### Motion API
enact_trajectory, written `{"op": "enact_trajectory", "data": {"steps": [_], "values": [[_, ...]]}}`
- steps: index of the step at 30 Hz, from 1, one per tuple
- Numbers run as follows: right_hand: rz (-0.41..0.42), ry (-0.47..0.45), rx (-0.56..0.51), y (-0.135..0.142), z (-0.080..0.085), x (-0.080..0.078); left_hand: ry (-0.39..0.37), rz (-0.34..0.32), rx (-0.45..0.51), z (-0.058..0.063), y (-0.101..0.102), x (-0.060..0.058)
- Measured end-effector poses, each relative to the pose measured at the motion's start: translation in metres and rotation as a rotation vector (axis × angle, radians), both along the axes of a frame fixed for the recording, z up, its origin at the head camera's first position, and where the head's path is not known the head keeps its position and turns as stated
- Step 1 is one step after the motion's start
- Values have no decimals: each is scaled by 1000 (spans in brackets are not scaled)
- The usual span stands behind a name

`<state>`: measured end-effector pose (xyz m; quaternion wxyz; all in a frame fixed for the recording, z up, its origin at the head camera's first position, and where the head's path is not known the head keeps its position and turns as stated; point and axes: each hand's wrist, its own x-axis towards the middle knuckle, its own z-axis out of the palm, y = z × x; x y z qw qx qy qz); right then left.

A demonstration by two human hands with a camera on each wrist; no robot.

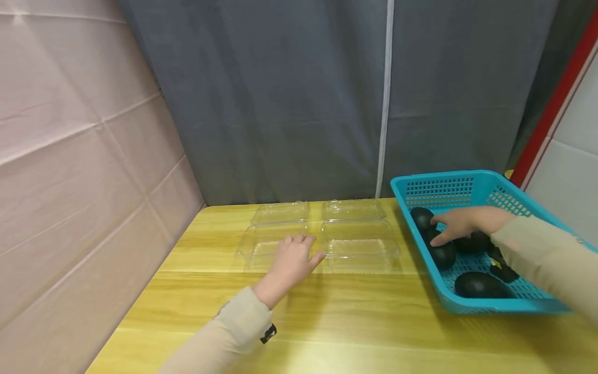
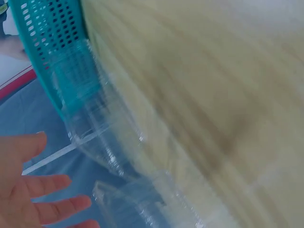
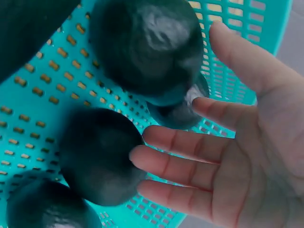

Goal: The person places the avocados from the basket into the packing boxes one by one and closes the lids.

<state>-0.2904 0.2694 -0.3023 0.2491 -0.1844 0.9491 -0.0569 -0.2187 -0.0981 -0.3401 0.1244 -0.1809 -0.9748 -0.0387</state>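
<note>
My right hand reaches into the turquoise plastic basket, over several dark green, smooth, oval fruits. In the right wrist view its fingers are spread and nearly straight. The fingertips are close to one fruit, with another fruit beside the thumb; whether they touch I cannot tell. My left hand, its fingers apart and holding nothing, is at the near side of two clear plastic clamshell boxes. Both boxes have their lids folded back toward the curtain.
The wooden table ends at a grey curtain. A pinkish cloth hangs along the left, and a white tiled wall with a red strip stands at the right. A small dark piece with yellow lies among the fruits.
</note>
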Motion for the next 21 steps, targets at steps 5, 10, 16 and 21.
{"op": "enact_trajectory", "data": {"steps": [5, 10, 16, 21], "values": [[-48, -64, 17, -8, -2, 6, 127, -36, -67, -11, 6, 2], [-68, -83, 21, -11, -6, 10, 213, -94, -37, -19, 7, 1], [-100, -88, 7, -12, -12, 10, 271, -164, 18, -26, 7, -1], [-117, -80, -31, -14, -19, 10, 269, -169, 11, -29, 8, -1]]}}
